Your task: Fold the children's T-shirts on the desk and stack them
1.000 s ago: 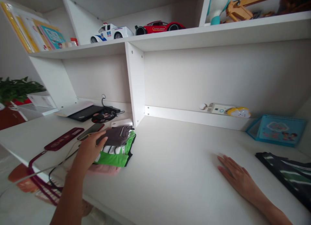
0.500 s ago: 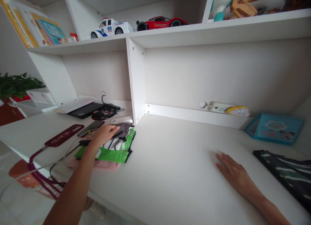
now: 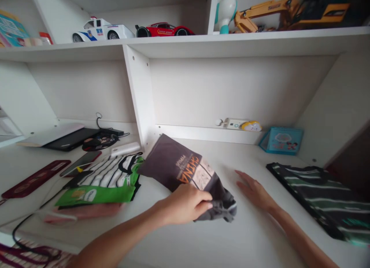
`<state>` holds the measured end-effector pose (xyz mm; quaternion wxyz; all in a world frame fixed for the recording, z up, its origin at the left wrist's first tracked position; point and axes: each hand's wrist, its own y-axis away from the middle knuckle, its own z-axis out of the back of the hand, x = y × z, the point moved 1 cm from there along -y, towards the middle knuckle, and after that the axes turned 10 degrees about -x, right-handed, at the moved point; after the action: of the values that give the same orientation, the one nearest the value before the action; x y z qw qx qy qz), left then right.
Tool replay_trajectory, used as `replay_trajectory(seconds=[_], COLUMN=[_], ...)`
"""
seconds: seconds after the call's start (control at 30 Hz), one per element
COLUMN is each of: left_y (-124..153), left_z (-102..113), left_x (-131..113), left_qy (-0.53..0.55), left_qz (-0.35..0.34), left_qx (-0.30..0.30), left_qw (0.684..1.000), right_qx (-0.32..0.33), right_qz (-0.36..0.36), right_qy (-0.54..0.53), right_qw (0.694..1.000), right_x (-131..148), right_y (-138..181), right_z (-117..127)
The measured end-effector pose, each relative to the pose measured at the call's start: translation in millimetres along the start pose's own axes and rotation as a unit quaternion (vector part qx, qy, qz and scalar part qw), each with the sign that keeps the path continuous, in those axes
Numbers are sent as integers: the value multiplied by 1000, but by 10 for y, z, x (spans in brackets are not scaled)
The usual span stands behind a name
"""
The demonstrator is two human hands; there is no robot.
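Observation:
My left hand [image 3: 189, 204] grips a dark grey garment [image 3: 170, 160] near its bunched end, over the middle of the white desk [image 3: 162, 245]. Orange "CHINA" lettering and a pale picture show on the cloth; whether it is a shirt I cannot tell. My right hand [image 3: 254, 191] rests on the desk just right of the garment, fingers stretched out and holding nothing. To the left lies a pile of folded clothes: a striped white garment [image 3: 106, 171], a green one [image 3: 95, 194] and a pink one [image 3: 86, 213] at the bottom.
A folded dark striped garment [image 3: 315, 198] lies at the right. Behind it stand a blue desk calendar [image 3: 285, 140] and a power strip [image 3: 235, 124]. Left are a phone [image 3: 82, 164], a laptop [image 3: 72, 140] and cables. Toy vehicles, including a red car [image 3: 164, 30], line the shelf above.
My left hand has lifted the dark grey garment off the pile and carried it right, uncovering the striped one. My right hand stays on the desk. The view has turned right.

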<state>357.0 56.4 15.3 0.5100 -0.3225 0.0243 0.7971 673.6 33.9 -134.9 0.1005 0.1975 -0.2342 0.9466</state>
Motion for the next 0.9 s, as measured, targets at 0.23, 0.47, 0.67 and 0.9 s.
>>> replay_trajectory(seconds=[0.23, 0.47, 0.67, 0.9], left_y=[281, 104, -112, -323], left_z=[-281, -209, -156, 63], left_x=[219, 387, 325, 261], left_qy=[83, 236, 196, 50], left_qz=[73, 193, 145, 69], left_qx=[69, -76, -127, -134], left_qw=[992, 949, 961, 987], right_qx=[209, 279, 39, 43], right_qz=[75, 124, 113, 63], right_qy=[-147, -134, -64, 124], right_qw=[964, 943, 991, 989], right_x=[720, 1235, 1442, 1303], right_y=[212, 566, 354, 96], right_z=[655, 739, 737, 941])
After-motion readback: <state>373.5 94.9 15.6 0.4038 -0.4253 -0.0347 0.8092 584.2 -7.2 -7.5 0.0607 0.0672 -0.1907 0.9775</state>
